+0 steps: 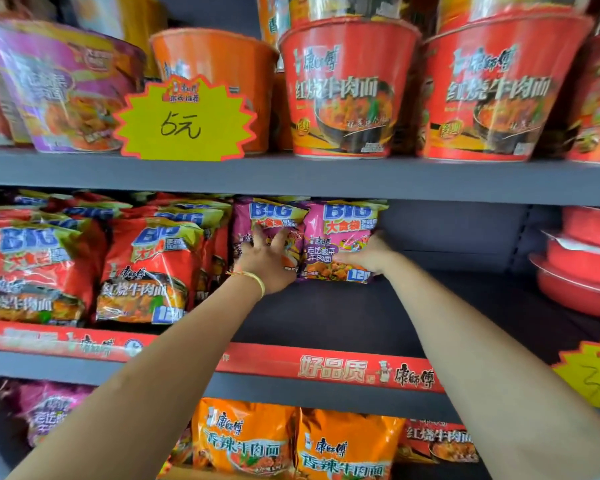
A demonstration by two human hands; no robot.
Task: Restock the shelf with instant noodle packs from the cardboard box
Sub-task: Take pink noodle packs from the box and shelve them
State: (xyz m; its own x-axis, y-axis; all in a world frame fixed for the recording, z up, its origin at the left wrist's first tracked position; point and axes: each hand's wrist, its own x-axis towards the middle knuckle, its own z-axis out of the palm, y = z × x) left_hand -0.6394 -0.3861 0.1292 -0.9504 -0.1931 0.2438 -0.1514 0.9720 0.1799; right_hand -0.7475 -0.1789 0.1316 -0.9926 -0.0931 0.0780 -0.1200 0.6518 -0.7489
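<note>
Shelf holds purple packs under spread fingers.

Red noodle cups on top tier, yellow starburst price tag, stacked red bowls at right

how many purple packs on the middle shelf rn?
2, upright, side by side at the back: the left pack under the left hand, the right pack held by the right hand. More could be hidden behind.

Purple-pink noodle packs beside red packs, orange packs below, yellow starburst price tag above
</note>
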